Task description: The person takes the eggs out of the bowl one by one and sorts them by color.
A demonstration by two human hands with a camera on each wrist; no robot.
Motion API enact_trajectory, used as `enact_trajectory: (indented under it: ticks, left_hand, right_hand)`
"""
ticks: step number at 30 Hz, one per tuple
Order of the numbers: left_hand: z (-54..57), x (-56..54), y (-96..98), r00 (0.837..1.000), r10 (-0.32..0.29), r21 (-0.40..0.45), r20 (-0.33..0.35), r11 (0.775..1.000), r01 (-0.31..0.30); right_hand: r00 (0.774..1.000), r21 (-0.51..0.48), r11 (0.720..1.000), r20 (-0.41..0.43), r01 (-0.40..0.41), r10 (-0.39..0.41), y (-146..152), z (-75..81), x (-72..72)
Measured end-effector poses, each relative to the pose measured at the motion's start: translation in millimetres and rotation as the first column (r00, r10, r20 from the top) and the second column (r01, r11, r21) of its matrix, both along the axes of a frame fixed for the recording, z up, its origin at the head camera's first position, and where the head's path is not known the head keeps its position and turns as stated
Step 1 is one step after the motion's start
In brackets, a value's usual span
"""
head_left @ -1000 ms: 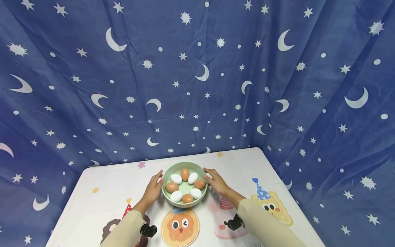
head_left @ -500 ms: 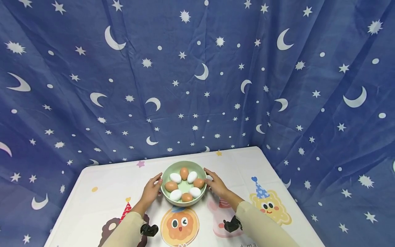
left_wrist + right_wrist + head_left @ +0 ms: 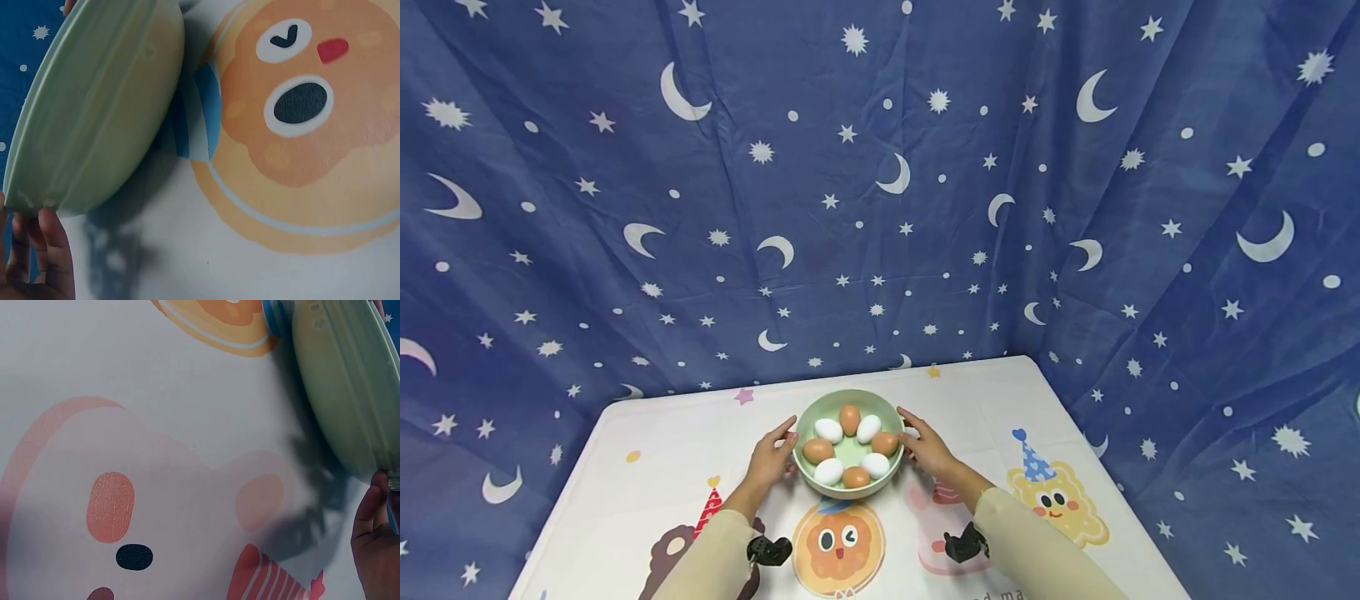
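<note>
A round pale green bowl [image 3: 850, 493] holds several brown and white eggs [image 3: 849, 420], set in a ring. My left hand [image 3: 769, 460] grips the bowl's left side; in the left wrist view its fingertips [image 3: 49, 219] press up beneath the rim. On the opposite side my right hand [image 3: 931, 450] holds the rim, and the right wrist view has its fingers [image 3: 373, 499] against the underside of the edge. Both wrist views catch the smooth outer wall of the bowl [image 3: 119, 112], with the eggs hidden inside. Whether the bowl's base touches the table cannot be told.
The white table [image 3: 625, 500] is covered with a cloth of printed cartoon faces, including an orange face [image 3: 840, 554] just in front of the bowl. A blue curtain [image 3: 820, 217] with moons and stars hangs behind and to both sides. Black wrist cameras [image 3: 769, 550] sit below the hands.
The fingers of both hands have shifted slightly at the bowl's rim, with the right thumb lower. The bowl stays nearly in place, and the eggs keep their ring.
</note>
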State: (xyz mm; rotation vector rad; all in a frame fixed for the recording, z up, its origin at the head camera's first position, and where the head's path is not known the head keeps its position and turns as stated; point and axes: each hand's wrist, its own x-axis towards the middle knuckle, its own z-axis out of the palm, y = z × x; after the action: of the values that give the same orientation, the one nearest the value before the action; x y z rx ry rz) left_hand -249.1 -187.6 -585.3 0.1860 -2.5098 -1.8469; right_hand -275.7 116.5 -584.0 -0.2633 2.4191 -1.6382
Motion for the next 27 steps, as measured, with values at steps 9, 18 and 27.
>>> enact_trajectory:
  ticks: [9,18,27]
  left_hand:
    - [4.6,-1.8,6.4,0.999,0.027,-0.003,0.023,1.000,-0.027]
    - [10.6,-0.4,8.7,0.997,0.051,0.021,0.054,0.998,-0.053]
    - [12.3,1.3,8.5,0.996,0.057,0.041,0.070,0.997,-0.060]
  right_hand:
    - [1.000,0.027,1.000,-0.005,-0.007,0.007,0,4.9,0.3]
    - [0.999,0.156,0.988,-0.044,-0.010,0.017,2,19.2,-4.0]
    - [0.991,0.213,0.977,-0.129,0.007,0.021,4,28.4,-6.5]
